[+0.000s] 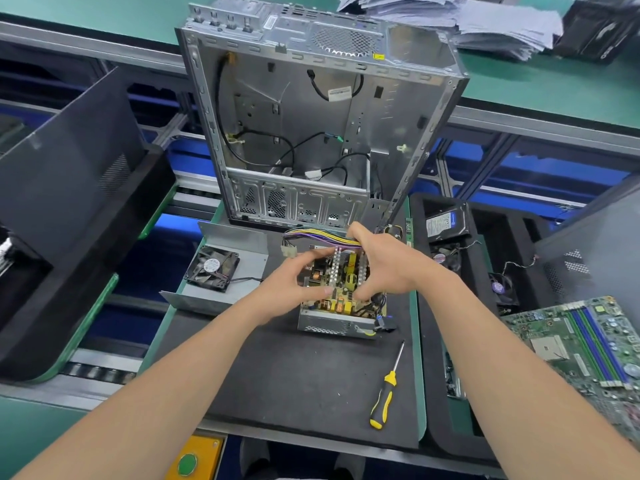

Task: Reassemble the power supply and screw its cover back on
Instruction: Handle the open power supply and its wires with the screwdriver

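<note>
The open power supply sits on the black mat, its grey metal base holding a circuit board with yellow parts and heat sinks. My left hand grips the board's left edge. My right hand reaches over the board from the right, fingers curled round its right side, beside the bundle of yellow and purple wires. The cover, a bent grey metal sheet with a black fan on it, lies to the left. A yellow-and-black screwdriver lies on the mat at the front right.
An empty computer case stands upright behind the power supply. A motherboard lies at the right. A black tray holds a hard drive and small fans. Dark side panels lean at the left. A green button sits on the near edge.
</note>
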